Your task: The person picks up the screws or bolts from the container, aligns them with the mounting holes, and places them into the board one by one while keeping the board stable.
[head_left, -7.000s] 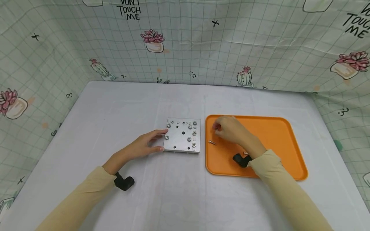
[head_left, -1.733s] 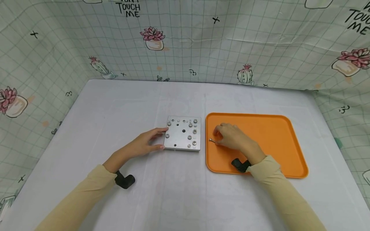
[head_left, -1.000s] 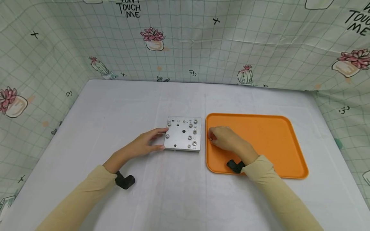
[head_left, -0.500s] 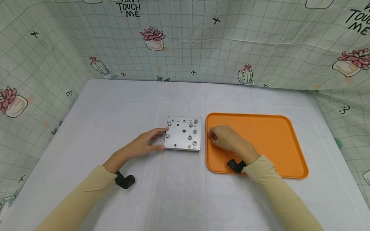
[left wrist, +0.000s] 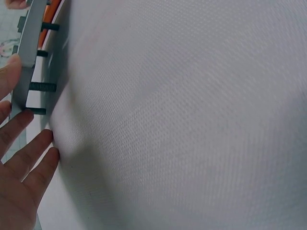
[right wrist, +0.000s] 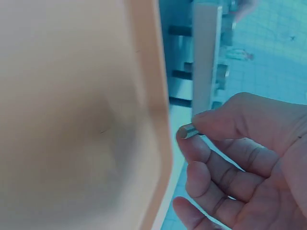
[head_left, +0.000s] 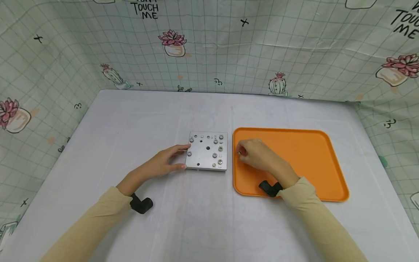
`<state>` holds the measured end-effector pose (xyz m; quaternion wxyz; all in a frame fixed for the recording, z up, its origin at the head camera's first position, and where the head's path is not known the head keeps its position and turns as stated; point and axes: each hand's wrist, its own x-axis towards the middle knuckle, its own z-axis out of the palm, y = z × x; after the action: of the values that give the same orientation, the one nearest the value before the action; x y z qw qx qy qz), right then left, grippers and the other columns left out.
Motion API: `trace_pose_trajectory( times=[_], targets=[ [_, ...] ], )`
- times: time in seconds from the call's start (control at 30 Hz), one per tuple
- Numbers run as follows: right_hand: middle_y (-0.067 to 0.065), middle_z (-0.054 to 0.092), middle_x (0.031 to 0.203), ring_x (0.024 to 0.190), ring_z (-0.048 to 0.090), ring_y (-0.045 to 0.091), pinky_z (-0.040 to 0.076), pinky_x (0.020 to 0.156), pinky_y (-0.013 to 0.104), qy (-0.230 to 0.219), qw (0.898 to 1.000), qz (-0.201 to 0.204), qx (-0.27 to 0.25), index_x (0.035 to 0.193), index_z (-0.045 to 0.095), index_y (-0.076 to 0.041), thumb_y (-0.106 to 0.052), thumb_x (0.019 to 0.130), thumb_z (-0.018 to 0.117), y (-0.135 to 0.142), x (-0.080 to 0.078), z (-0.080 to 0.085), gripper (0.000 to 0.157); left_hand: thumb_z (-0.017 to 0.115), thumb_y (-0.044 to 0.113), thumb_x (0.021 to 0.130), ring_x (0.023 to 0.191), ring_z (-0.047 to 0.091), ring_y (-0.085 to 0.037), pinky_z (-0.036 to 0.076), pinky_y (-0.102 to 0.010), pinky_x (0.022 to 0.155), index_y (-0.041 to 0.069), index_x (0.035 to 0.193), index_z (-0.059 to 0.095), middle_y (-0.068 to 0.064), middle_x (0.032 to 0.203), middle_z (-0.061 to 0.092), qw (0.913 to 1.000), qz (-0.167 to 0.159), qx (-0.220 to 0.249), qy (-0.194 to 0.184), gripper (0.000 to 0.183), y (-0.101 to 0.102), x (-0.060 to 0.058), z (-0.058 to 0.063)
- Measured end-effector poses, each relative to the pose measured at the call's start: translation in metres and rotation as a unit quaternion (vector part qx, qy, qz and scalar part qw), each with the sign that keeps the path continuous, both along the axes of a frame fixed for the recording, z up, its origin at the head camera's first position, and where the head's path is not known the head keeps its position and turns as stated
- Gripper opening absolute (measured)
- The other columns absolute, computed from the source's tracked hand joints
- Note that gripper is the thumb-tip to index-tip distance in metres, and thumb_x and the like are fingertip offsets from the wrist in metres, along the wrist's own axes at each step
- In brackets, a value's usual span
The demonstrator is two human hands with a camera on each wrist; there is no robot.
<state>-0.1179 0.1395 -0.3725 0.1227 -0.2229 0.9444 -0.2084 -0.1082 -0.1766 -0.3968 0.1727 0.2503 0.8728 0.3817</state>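
A square silver metal plate (head_left: 202, 153) lies left of the tray, with several socket-head screws and open holes in its top. In the left wrist view, threaded screw ends (left wrist: 43, 86) stick out of its underside. My left hand (head_left: 161, 163) rests against the plate's left side, index fingertip on the edge and thumb at the near left corner, other fingers spread. Over the tray's left part, my right hand (head_left: 258, 154) pinches a small metal screw (right wrist: 188, 131) between thumb and index finger. Just one end of that screw shows; the fingers hide the rest.
An orange tray (head_left: 314, 163) with a raised rim stands on the white-covered table (head_left: 183, 218), close to the plate's right side. A patterned curtain (head_left: 209, 47) hangs behind and at both sides. Black wrist devices (head_left: 141, 204) sit at both cuffs.
Seven seconds ago a near hole in the plate was bare; a screw head shows there now. My right hand has picked the screw off the tray and raised it slightly. My left hand stays put.
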Motion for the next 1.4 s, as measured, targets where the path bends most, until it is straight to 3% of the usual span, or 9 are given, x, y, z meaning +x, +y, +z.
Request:
trace_pose_trajectory(
  times=[0.17,0.63,1.07,1.23,1.4],
  targets=[
    [0.001,0.057,0.073,0.067,0.048,0.015,0.04,0.06,0.024,0.025,0.999,0.0,-0.027,0.087,0.064,-0.006,-0.006,0.082,0.06,-0.004,0.003,0.007,0.006,0.07,0.017,0.084,0.131,0.042,-0.03,0.034,-0.046,0.11,0.011,0.141,0.038,-0.009,0.147,0.038,0.9998,0.008,-0.001,-0.02,0.066,0.0,-0.001,0.001],
    [0.0,0.058,0.074,0.068,0.047,0.013,0.04,0.059,0.022,0.046,0.994,0.019,-0.096,0.083,0.06,-0.009,-0.003,0.078,0.06,-0.028,0.01,0.024,0.008,0.07,0.018,0.084,0.131,0.042,-0.031,0.035,-0.045,0.11,0.01,0.141,0.038,-0.01,0.147,0.038,0.9999,0.003,-0.001,-0.011,0.066,0.001,0.0,0.002],
    [0.0,0.058,0.07,0.065,0.046,0.013,0.038,0.059,0.022,0.077,0.993,0.065,-0.068,0.073,0.055,-0.013,-0.008,0.078,0.064,-0.055,0.008,0.023,0.011,0.07,0.018,0.084,0.131,0.042,-0.03,0.035,-0.044,0.11,0.011,0.141,0.039,-0.009,0.147,0.039,0.9998,0.008,-0.003,-0.016,0.066,0.001,0.0,0.002],
    [-0.002,0.058,0.07,0.065,0.046,0.013,0.039,0.065,0.025,0.088,0.991,0.078,-0.059,0.073,0.057,-0.013,-0.007,0.078,0.064,-0.064,0.009,0.022,0.011,0.069,0.018,0.084,0.131,0.042,-0.03,0.034,-0.045,0.11,0.011,0.141,0.039,-0.009,0.147,0.038,0.9998,0.007,-0.001,-0.017,0.065,0.0,0.0,0.002],
    [0.001,0.061,0.072,0.068,0.046,0.013,0.041,0.074,0.029,0.071,0.992,0.084,-0.062,0.073,0.058,-0.013,-0.006,0.079,0.065,-0.072,0.009,0.02,0.011,0.069,0.019,0.084,0.131,0.042,-0.031,0.035,-0.046,0.11,0.01,0.141,0.039,-0.009,0.147,0.039,0.9999,0.003,0.002,-0.016,0.065,0.0,0.0,0.001]
  ],
)
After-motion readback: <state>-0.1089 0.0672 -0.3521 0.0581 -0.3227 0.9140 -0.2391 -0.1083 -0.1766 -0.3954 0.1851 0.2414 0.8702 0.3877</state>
